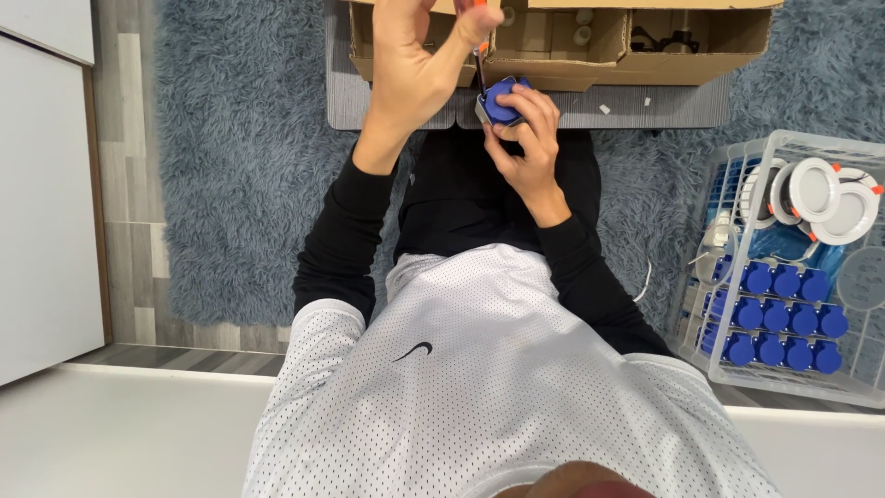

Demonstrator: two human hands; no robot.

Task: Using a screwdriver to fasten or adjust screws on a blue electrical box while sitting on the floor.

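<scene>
The right hand (527, 138) is curled around a small blue round-faced socket piece (501, 100) with a grey base, fingers wrapped over its far side and thumb under it, so the piece sits at the hand's fingertips, toward 11 o'clock from the palm. Only its domed blue face and one pale grey edge show; the rest is covered by the fingers. The left hand (419, 60), at 10 o'clock from the piece, is closed in a pinch on a screwdriver (479, 65) with an orange handle, whose thin dark shaft runs straight down onto the blue face. Both hands are raised over the near edge of a grey mat (664, 106), above the person's dark lap. Just beyond, at 12 o'clock, stands an open cardboard box (719, 41) with divided compartments. Well apart at 4 o'clock, a clear plastic crate (705, 364) holds rows of similar blue pieces (774, 318) and white round fittings (816, 189). A blue shaggy rug (240, 157) lies beneath.
</scene>
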